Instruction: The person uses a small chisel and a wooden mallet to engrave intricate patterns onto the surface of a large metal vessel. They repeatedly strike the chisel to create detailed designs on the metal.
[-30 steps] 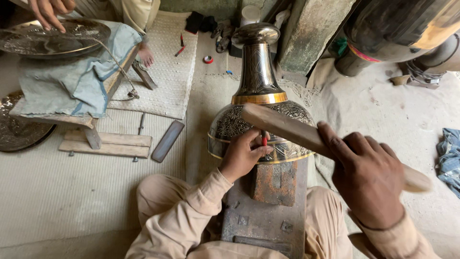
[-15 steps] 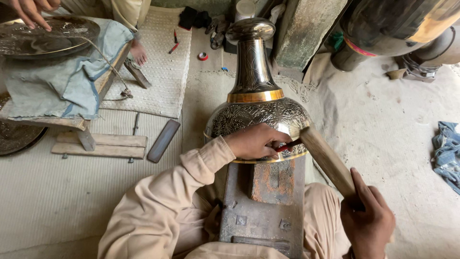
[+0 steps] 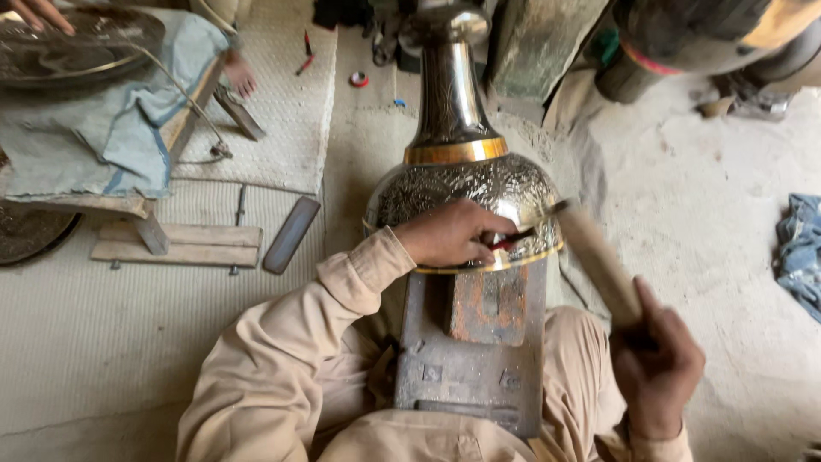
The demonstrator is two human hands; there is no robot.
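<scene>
the engraved metal vase (image 3: 466, 184) lies on a rusty iron block (image 3: 475, 342). the left hand (image 3: 449, 233) pinches a red-handled chisel (image 3: 511, 240) against the vase's belly; the right hand (image 3: 657, 370) grips a wooden mallet (image 3: 599, 261). a glancing blow could skid the chisel and scar the pattern.

The left hand (image 3: 449, 233) is covering part of the engraved metal vase (image 3: 466, 184), and the thin red-handled tool (image 3: 511, 240) it is pinching is showing only as a short sliver. The wooden mallet (image 3: 594, 257) is blurring, its head end smearing against the vase. The right hand (image 3: 657, 364) is hiding the mallet's handle. The vase's top is running out past the upper edge. Another person's hand (image 3: 38, 13) and the dark metal tray (image 3: 73, 47) are being cut off at the top left corner.
</scene>
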